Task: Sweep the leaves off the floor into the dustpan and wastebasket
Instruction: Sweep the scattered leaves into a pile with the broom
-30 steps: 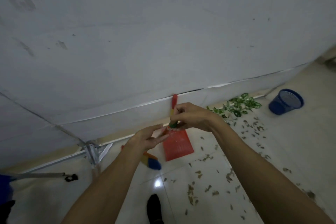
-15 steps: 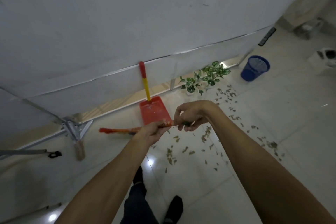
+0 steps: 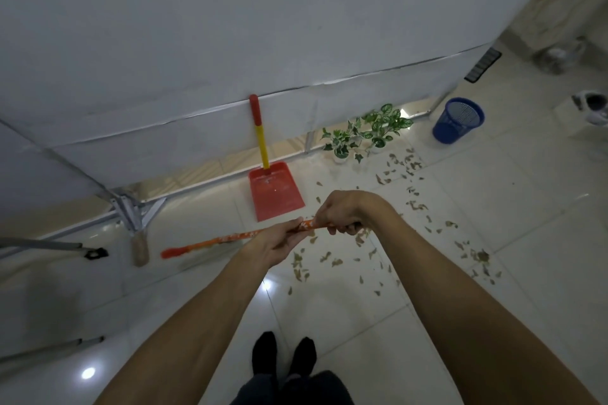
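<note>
Both my hands hold an orange patterned broom handle that lies roughly level and points left, ending in a red tip. My left hand grips it from below and my right hand curls round it further right. The broom's head is hidden behind my hands. A red dustpan with a red and yellow handle leans against the white wall just beyond my hands. Dry leaves lie scattered over the white tiles to the right. A blue mesh wastebasket stands at the far right by the wall.
Green potted plants sit by the wall between dustpan and wastebasket. A metal stand's legs and a small brush are at the left. My feet in black socks stand below. A white object lies at the far right.
The view has tilted down and back from the wall. My hands went from the dustpan's handle to holding the broom handle, which now lies level in front of me.
</note>
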Available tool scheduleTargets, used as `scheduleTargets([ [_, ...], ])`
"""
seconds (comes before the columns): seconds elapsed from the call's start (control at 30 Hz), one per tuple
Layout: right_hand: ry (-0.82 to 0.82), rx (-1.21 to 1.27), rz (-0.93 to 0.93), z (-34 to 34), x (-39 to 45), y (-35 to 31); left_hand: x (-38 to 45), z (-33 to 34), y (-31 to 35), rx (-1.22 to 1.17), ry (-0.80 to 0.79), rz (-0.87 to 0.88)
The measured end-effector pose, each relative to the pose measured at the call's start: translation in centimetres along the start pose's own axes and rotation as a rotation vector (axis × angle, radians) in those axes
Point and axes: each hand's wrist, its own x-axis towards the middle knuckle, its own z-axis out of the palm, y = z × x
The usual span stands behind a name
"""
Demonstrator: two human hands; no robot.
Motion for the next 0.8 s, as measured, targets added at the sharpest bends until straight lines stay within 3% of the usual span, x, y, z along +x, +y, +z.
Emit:
scheduleTargets([
  [0.27, 0.045, -0.127, -0.121, -1.8, 0.0, 2.5, -0.8, 3.2, -1.6, -0.030, 0.041, 0.046],
  [0.57, 0.048, -0.397, -0.357, -4.0, 0.6, 10.9, 2.1, 7.3, -9.6, -0.051, 0.266, 0.184],
  [0.67, 0.089, -0.494, -0.356, -2.8, 2.7, 14.0, 3.1, 8.3, -13.4, 0.058, 0.335, 0.252],
  [0.8, 0.144, -0.629, -0.317, -1.2, 4.7, 17.4, 5.0, 8.2, -16.8, 0.066, 0.349, 0.158],
])
